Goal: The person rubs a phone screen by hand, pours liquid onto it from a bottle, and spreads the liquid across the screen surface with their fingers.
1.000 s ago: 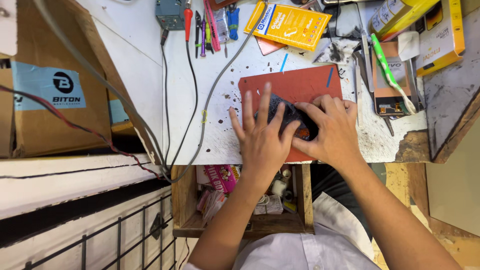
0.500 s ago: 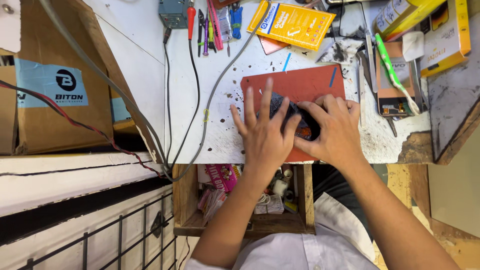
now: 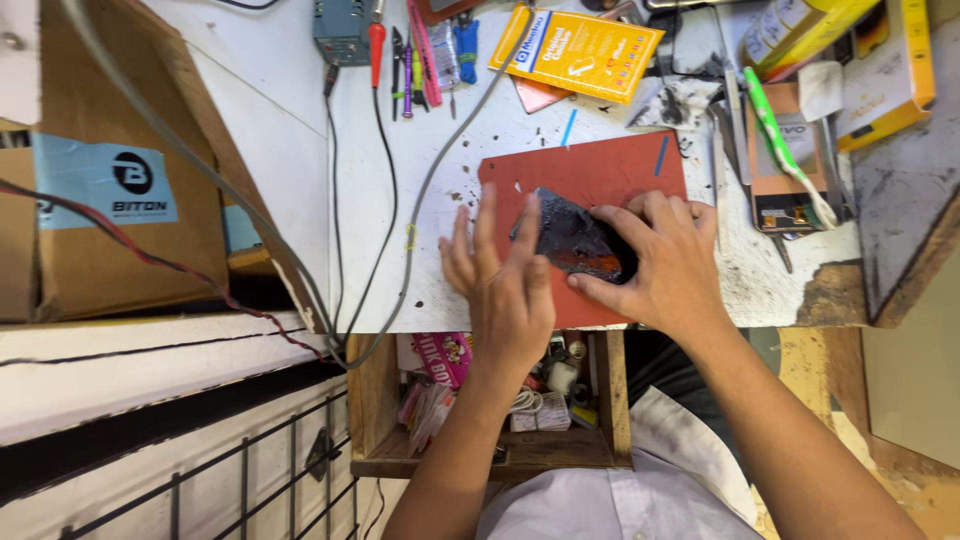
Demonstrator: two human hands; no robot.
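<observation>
A dark, scuffed phone panel [image 3: 572, 237] lies on a red work mat [image 3: 600, 170] on the white bench. My right hand [image 3: 665, 262] presses down on the panel's right end and grips it. Fingers spread, my left hand [image 3: 505, 290] hovers flat just left of the panel, its fingertips at the panel's left edge, holding nothing.
Along the bench's far edge lie a grey box [image 3: 342, 28], screwdrivers and tweezers [image 3: 410, 55] and a yellow packet [image 3: 577, 52]. A green-handled tool [image 3: 785, 140] rests on an orange box at right. A cardboard box [image 3: 110, 200] stands left. An open drawer [image 3: 500, 400] sits below the bench.
My left hand has slid off the panel to the left and opened out, uncovering the dark panel. The right hand stays on its right end.
</observation>
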